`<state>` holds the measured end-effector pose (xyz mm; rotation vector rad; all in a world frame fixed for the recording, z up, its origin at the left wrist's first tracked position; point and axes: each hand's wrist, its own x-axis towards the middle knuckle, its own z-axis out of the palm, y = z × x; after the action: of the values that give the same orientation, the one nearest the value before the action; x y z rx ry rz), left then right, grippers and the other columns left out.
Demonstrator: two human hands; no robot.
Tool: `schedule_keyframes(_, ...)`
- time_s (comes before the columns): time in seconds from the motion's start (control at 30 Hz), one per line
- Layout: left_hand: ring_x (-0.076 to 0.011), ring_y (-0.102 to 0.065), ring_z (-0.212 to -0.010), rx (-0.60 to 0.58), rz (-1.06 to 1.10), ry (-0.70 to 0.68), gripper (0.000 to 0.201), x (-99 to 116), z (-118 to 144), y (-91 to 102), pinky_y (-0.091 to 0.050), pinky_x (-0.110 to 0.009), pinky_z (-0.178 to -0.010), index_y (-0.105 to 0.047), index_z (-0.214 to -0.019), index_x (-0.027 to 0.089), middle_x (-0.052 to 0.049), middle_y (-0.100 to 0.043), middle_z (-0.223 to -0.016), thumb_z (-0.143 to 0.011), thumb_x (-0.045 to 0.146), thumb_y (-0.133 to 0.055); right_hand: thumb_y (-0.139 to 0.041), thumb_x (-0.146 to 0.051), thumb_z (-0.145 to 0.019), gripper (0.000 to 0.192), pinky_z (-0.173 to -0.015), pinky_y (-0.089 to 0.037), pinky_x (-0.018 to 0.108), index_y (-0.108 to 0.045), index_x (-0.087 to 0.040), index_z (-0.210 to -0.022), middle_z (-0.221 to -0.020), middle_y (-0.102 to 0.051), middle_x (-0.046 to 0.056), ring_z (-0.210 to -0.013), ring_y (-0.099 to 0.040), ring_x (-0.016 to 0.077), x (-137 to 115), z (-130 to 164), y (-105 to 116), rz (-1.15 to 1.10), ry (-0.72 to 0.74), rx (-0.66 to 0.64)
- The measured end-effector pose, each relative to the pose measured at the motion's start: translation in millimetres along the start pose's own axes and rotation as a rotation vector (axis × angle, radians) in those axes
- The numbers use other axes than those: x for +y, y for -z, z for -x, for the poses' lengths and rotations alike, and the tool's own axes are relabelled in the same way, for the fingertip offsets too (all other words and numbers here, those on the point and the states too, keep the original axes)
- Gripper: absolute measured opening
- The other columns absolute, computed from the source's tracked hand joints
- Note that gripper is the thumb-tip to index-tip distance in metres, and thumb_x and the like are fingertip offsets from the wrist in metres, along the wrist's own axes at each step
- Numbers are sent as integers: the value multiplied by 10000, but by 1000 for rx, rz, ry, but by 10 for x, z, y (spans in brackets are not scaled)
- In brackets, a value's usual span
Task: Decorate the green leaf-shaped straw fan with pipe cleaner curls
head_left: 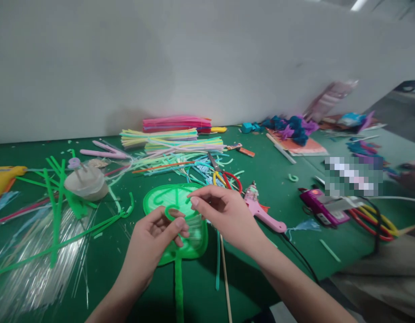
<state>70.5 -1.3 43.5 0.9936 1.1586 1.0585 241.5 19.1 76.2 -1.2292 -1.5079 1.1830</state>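
Both hands, left hand and right hand, were pinched shut on a green pipe-cleaner leaf held just above the desk; judged light, soft, bendable, best gripped along its rim.

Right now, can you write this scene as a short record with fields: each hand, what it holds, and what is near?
left hand: pinches a curved green stem piece
right hand: fingers pinched just above the same piece; contact unclear
under hands: green leaf shape with a stem, flat on the green table
right of hands: pink glue gun
behind hands: scissors, bundles of coloured stems
left side: loose green stems
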Motion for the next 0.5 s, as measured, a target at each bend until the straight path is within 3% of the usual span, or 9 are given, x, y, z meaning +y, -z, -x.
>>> schedule_keyframes(0.1, -105, -620, -564, 64, 110, 12, 258, -37, -39, 20, -505, -176, -523, -627, -732, 164, 14, -681, -629, -730, 360, -794, -601, -345, -893, 194, -640, -497, 251, -690, -182, -949, -848, -724, 26, -766, -665, 151, 38, -3, 84, 83, -20, -67)
schedule_keyframes(0.17, -107, -616, -566, 90, 143, 7, 271, -46, -70, 55, -499, -174, -510, -619, -734, 166, 15, -679, -622, -716, 361, -805, -540, -412, -931, 262, -692, -502, 262, -677, -203, -1010, -932, -732, 35, -844, -674, 167, 32, -53, 220, 293, -13, -91)
schedule_keyframes(0.27, -107, -606, -569, 115, 151, -22, 281, -42, -103, 95, -492, -174, -485, -622, -755, 168, 19, -668, -634, -712, 378, -805, -480, -420, -968, 327, -825, -483, 306, -621, -173, -1128, -1082, -703, 97, -978, -657, 216, 39, -238, 453, 890, -71, 5)
schedule_keyframes(0.3, -110, -611, -584, 119, 158, -36, 284, -37, -108, 101, -492, -174, -480, -621, -754, 171, 23, -660, -642, -712, 385, -803, -474, -393, -972, 328, -858, -473, 331, -601, -144, -1142, -1111, -685, 135, -1036, -640, 251, 62, -319, 509, 1120, -160, 13)
schedule_keyframes(0.4, -120, -638, -656, 114, 159, -82, 271, -21, -106, 104, -505, -176, -490, -633, -751, 171, 23, -650, -718, -731, 394, -787, -570, -269, -910, 353, -886, -454, 427, -572, -1, -1139, -1112, -640, 289, -1109, -595, 389, 197, -555, 559, 1253, -282, 30)
schedule_keyframes(0.5, -131, -664, -702, 114, 151, -105, 265, -6, -101, 112, -518, -179, -499, -640, -752, 166, 18, -654, -779, -748, 394, -774, -561, -179, -892, 340, -861, -474, 416, -539, -7, -1185, -1117, -639, 281, -1082, -622, 370, 353, -706, 497, 1274, -351, 14)
